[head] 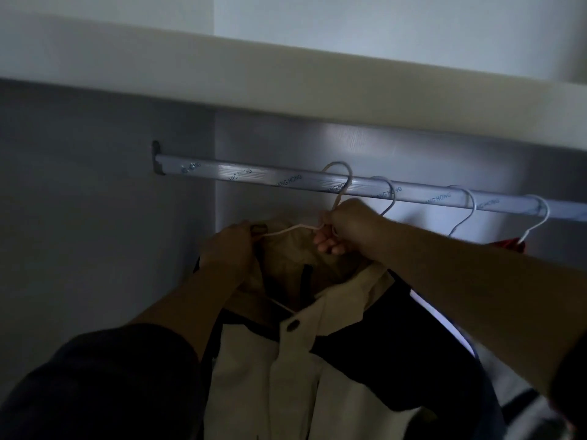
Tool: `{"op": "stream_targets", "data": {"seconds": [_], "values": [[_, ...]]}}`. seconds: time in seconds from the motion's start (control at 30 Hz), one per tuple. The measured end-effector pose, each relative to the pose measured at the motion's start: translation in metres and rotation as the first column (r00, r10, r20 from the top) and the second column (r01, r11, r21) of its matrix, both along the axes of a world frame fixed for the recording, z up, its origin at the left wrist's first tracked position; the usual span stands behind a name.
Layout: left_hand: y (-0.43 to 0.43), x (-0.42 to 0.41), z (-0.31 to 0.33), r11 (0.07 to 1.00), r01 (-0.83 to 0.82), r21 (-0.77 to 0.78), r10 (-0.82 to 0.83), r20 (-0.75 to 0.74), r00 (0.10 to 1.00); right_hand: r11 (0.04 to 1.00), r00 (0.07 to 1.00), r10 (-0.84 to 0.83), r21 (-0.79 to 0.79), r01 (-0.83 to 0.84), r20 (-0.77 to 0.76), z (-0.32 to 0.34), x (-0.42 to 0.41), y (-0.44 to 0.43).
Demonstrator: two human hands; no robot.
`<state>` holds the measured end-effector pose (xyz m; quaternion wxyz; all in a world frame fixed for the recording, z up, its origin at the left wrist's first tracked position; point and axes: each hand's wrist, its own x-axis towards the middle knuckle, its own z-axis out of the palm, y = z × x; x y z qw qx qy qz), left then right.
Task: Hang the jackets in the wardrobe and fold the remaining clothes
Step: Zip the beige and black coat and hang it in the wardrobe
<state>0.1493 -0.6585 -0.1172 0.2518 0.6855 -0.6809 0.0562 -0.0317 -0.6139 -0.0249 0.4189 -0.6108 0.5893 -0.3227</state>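
A cream and dark navy jacket [286, 369] with a tan collar hangs on a pale wire hanger [341, 182] just below the silver wardrobe rail [254, 176]. The hanger's hook is level with the rail; whether it rests on it I cannot tell. My right hand [346, 227] grips the neck of the hanger under the hook. My left hand [228, 249] holds the jacket's left shoulder and collar over the hanger's arm.
Up to three more wire hangers [389, 195] hang on the rail to the right; the far right one carries a red garment [508, 244]. A thick white shelf [286, 84] runs above the rail. The wardrobe's side wall [95, 217] stands at the left.
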Motion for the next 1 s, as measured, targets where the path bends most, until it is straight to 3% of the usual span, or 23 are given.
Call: {"op": "stream_targets", "data": {"seconds": [0.07,0.13,0.23,0.33,0.37,0.43,0.5,0.57,0.67,0.73,0.8,0.93,1.0], "values": [[0.002,-0.001,-0.015,0.999,-0.006,0.051,0.009,-0.046,0.999,1.000,0.999,0.016,-0.017,-0.016,-0.052,-0.014,0.002,0.000],[0.004,-0.001,-0.032,1.000,0.006,-0.005,-0.007,-0.119,0.993,0.990,0.992,-0.009,-0.140,-0.009,-0.125,-0.023,0.000,-0.004],[0.016,-0.006,-0.049,1.000,-0.029,-0.009,0.024,-0.349,0.937,0.949,0.938,-0.102,-0.316,-0.008,-0.331,-0.036,-0.009,-0.008],[0.038,-0.018,-0.069,0.992,0.028,0.125,0.066,-0.687,0.724,0.875,0.658,-0.272,-0.466,-0.135,-0.702,-0.063,-0.013,0.010],[0.047,-0.023,-0.073,0.986,0.046,0.162,0.094,-0.758,0.646,0.820,0.582,-0.351,-0.541,-0.187,-0.734,-0.075,-0.014,0.021],[0.058,-0.028,-0.082,0.987,0.050,0.155,0.110,-0.860,0.498,0.693,0.531,-0.443,-0.652,-0.307,-0.722,-0.092,-0.019,0.047],[0.069,-0.030,-0.081,0.996,0.011,0.094,0.083,-0.923,0.377,0.623,0.469,-0.411,-0.617,-0.482,-0.782,-0.108,-0.028,0.065],[0.079,-0.032,-0.077,0.998,-0.012,0.061,0.062,-0.971,0.233,0.620,0.335,-0.345,-0.481,-0.620,-0.876,-0.128,-0.038,0.074],[0.094,-0.038,-0.064,0.997,0.055,0.049,0.050,-0.999,-0.016,0.737,0.112,-0.236,-0.252,-0.628,-0.965,-0.145,-0.047,0.080],[0.101,-0.044,-0.052,0.994,0.102,0.039,0.045,-0.997,-0.061,0.783,0.023,-0.181,-0.158,-0.601,-0.983,-0.142,-0.042,0.084],[0.103,-0.049,-0.039,0.992,0.128,0.013,0.028,-0.993,-0.119,0.806,-0.027,-0.143,-0.101,-0.583,-0.989,-0.143,-0.034,0.083],[0.106,-0.050,-0.026,0.982,0.170,-0.082,-0.044,-0.976,-0.214,0.815,0.018,-0.154,-0.138,-0.563,-0.988,-0.145,-0.015,0.077],[0.110,-0.047,-0.034,0.972,0.187,-0.141,-0.099,-0.971,-0.220,0.812,0.020,-0.109,-0.100,-0.575,-0.994,-0.146,-0.011,0.076]]}}
